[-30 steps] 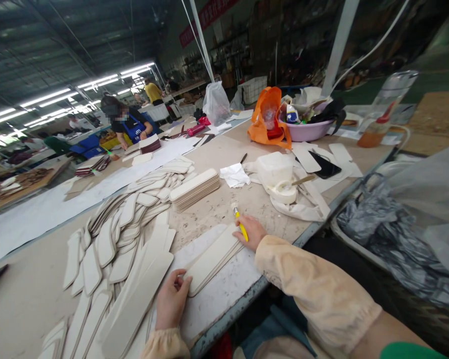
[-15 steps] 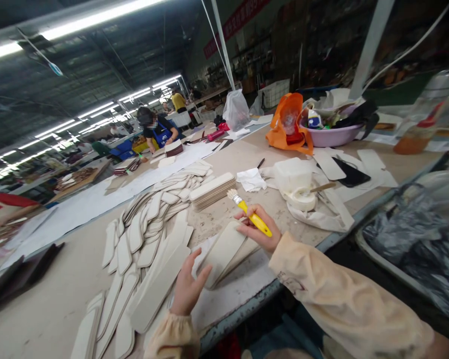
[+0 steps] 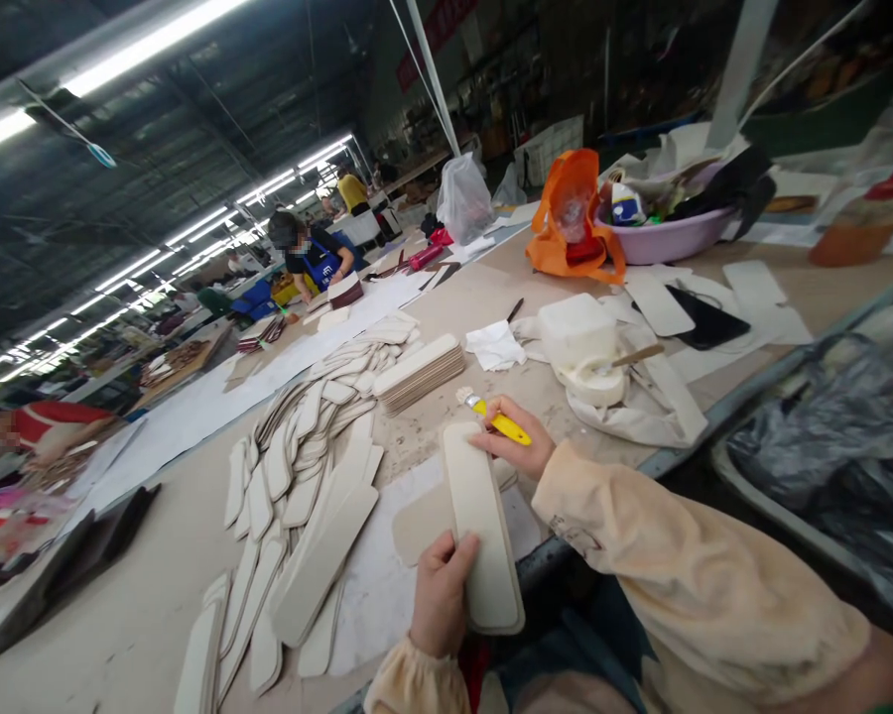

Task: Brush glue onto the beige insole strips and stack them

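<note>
Head: one brush (image 3: 507,426), two hands (image 3: 442,593) (image 3: 534,451)

Near the front edge of the bench (image 3: 138,620), the left hand (image 3: 443,590) grips the near part of a small pile of strips (image 3: 483,516). The right hand (image 3: 521,436), at the far end, holds a brush (image 3: 507,426). To the left spreads a loose heap (image 3: 317,402). Beyond the hands sits a neat stack (image 3: 421,375), crumpled paper (image 3: 495,347) just right of it. Farther right are a tub (image 3: 576,327) and a phone (image 3: 710,319). Behind these, a bag (image 3: 543,233) sits left of a filled basin (image 3: 670,241).
</note>
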`<state>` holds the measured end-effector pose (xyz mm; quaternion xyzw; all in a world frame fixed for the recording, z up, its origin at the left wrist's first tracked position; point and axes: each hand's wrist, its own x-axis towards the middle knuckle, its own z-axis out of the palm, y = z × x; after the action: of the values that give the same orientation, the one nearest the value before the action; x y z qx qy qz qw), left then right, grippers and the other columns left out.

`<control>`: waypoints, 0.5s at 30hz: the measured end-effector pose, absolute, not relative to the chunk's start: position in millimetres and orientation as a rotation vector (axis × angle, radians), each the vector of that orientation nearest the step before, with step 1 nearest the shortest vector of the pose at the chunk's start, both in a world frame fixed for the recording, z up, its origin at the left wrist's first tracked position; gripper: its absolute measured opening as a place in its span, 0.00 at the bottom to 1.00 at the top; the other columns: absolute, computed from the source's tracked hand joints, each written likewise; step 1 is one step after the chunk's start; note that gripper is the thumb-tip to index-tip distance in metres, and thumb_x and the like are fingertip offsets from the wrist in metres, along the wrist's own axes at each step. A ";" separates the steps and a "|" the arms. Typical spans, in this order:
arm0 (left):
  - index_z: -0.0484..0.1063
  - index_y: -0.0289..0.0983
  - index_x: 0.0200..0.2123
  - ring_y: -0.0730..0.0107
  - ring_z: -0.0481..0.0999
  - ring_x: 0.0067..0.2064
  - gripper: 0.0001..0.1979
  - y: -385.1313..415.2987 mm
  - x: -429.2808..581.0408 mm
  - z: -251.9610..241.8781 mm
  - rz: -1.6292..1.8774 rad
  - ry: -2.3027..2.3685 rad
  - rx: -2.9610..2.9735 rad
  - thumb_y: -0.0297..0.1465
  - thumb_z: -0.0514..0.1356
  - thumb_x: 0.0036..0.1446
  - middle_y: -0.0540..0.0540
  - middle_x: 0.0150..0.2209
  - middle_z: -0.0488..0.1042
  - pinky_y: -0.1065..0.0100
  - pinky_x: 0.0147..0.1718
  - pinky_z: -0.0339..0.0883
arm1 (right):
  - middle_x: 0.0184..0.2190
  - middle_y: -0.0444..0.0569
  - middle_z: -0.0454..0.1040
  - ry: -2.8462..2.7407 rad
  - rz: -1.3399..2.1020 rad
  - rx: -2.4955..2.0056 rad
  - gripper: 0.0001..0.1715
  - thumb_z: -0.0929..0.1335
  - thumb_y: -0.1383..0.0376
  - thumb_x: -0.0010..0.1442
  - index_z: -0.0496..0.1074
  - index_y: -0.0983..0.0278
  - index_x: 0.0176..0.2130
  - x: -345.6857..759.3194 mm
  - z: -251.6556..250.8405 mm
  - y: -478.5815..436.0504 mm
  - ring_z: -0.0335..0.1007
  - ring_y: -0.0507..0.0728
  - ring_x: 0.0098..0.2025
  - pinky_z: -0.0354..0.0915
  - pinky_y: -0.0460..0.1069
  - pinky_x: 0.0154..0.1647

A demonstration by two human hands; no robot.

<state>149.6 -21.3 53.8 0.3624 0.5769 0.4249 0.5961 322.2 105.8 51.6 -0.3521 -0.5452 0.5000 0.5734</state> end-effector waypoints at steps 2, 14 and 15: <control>0.78 0.33 0.38 0.65 0.76 0.35 0.17 -25.1 156.6 54.1 1.021 1.262 0.725 0.40 0.66 0.50 0.43 0.35 0.80 0.67 0.36 0.69 | 0.26 0.37 0.63 -1.266 1.176 -0.826 0.20 0.72 0.57 0.51 0.59 0.59 0.35 321.8 49.3 108.0 0.59 0.49 0.24 0.59 0.45 0.25; 0.72 0.27 0.47 0.50 0.80 0.43 0.22 -54.9 155.0 42.1 0.674 0.958 0.437 0.40 0.59 0.58 0.32 0.47 0.77 0.67 0.31 0.77 | 0.22 0.34 0.60 -1.045 1.269 -0.881 0.24 0.74 0.59 0.42 0.58 0.59 0.33 324.7 42.8 120.8 0.56 0.48 0.23 0.56 0.44 0.24; 0.71 0.28 0.47 0.50 0.80 0.43 0.21 -55.7 155.2 42.3 0.686 0.972 0.443 0.38 0.60 0.57 0.32 0.46 0.78 0.68 0.30 0.77 | 0.22 0.34 0.60 -1.050 1.268 -0.884 0.24 0.74 0.59 0.42 0.58 0.59 0.33 324.1 42.7 120.2 0.56 0.48 0.23 0.56 0.44 0.24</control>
<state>155.2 -55.7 42.3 0.2067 0.4539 0.3204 0.8053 324.1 120.2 42.7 -0.3804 -0.4518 0.5456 0.5945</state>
